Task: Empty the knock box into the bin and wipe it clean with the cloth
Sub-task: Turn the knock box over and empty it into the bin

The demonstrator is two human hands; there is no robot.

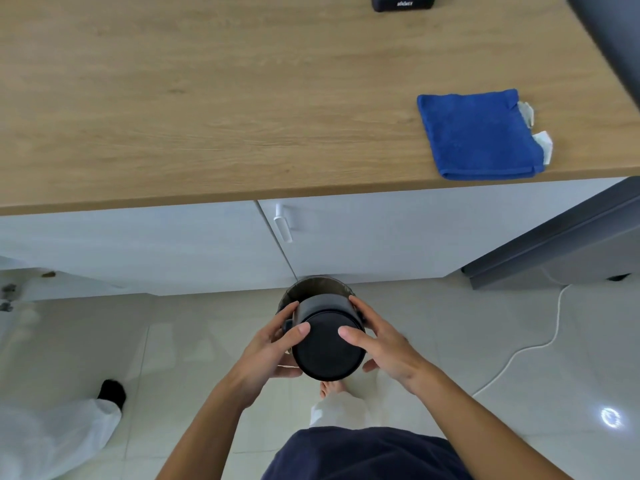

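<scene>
So the emptying step looks to be in hand here. The knock box is gripped from both sides, left hand and right hand, fingers clenched round its wall, base turned up toward the camera and mouth tipped down. Just past it, on the floor against the cabinet, the bin is seen, its open mouth right under the box. Whether any grounds are left inside can't be told, the inside is hidden. Further off, the cloth is lying folded on the counter, well apart from the hands. Next, probably, the box gets righted and the cloth is fetched.
</scene>
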